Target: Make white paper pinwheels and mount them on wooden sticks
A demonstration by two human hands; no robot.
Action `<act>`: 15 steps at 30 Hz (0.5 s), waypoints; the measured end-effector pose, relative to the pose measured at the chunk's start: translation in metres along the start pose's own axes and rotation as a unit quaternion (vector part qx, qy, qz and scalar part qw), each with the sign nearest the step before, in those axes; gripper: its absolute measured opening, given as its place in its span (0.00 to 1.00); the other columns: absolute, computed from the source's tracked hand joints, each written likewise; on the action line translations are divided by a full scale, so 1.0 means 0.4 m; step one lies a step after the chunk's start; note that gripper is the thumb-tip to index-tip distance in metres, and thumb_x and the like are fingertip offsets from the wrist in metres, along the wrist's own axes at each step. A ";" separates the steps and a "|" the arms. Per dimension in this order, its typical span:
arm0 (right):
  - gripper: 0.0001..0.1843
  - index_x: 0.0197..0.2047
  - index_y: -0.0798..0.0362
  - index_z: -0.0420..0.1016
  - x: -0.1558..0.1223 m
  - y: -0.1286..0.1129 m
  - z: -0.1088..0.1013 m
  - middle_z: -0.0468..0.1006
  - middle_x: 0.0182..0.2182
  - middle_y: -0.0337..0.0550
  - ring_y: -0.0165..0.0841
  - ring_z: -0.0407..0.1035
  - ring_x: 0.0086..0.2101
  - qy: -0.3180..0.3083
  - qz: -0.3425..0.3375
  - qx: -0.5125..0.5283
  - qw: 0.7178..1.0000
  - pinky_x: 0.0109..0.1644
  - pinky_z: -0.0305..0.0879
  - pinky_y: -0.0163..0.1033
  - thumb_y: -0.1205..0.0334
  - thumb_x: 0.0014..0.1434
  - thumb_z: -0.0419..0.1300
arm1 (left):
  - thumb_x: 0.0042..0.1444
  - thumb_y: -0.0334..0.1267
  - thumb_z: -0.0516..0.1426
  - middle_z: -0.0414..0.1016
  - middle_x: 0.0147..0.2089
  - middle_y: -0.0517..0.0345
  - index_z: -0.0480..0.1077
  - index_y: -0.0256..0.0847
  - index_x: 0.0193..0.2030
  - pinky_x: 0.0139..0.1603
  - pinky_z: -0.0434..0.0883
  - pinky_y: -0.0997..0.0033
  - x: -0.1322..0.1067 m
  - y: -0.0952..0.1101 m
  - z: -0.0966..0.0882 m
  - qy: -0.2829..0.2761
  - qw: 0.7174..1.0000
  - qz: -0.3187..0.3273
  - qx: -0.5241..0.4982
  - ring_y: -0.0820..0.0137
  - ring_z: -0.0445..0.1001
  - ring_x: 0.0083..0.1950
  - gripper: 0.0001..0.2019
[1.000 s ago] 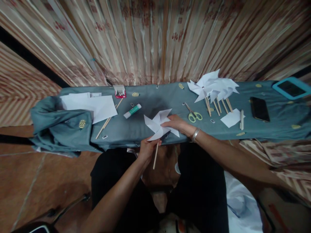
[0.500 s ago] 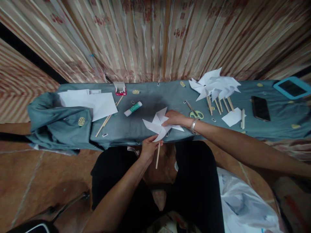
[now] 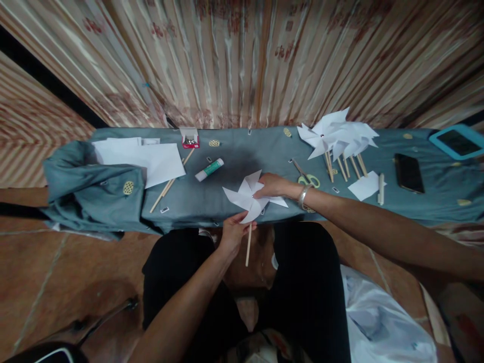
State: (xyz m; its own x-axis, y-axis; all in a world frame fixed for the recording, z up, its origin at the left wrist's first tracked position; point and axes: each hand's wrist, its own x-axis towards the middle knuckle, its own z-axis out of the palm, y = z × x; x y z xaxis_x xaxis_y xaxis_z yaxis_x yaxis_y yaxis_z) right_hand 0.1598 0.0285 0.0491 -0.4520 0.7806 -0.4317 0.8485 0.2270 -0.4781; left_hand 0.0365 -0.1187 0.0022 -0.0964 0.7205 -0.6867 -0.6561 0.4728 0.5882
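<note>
A white paper pinwheel [image 3: 247, 195] lies at the near edge of a bench draped in grey-blue cloth [image 3: 212, 196]. Its wooden stick [image 3: 248, 244] hangs down past the edge. My left hand [image 3: 234, 233] pinches the stick just under the paper. My right hand [image 3: 273, 185], a silver bangle on the wrist, presses closed fingertips on the pinwheel's centre; what they pinch is too small to make out.
Along the cloth lie white paper sheets [image 3: 151, 161], loose sticks [image 3: 166, 187], a glue stick [image 3: 209, 169], a small red box of pins [image 3: 189, 139], scissors [image 3: 305, 176], several finished pinwheels [image 3: 336, 136], a phone [image 3: 409, 173] and a blue-cased tablet [image 3: 457, 141]. A striped curtain hangs behind.
The view has shifted slightly. My right forearm now reaches in more level from the right. Both hands stay on the pinwheel and stick.
</note>
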 end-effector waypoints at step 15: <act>0.10 0.18 0.50 0.77 0.003 -0.002 -0.006 0.78 0.20 0.39 0.37 0.72 0.28 0.035 -0.031 0.068 0.997 0.33 0.61 0.36 0.62 0.33 0.74 | 0.45 0.14 0.61 0.80 0.26 0.54 0.78 0.31 0.32 0.32 0.76 0.74 0.005 -0.002 -0.003 0.002 1.000 -0.007 -0.005 0.73 0.77 0.25 0.12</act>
State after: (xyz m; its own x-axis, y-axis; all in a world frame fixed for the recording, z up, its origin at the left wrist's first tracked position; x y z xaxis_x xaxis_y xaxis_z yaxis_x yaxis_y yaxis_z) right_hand 0.1594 0.0307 0.0507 -0.4782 0.8074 -0.3455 0.7724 0.1995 -0.6030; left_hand 0.0358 -0.1183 0.0000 -0.0909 0.7122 -0.6961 -0.6644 0.4773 0.5751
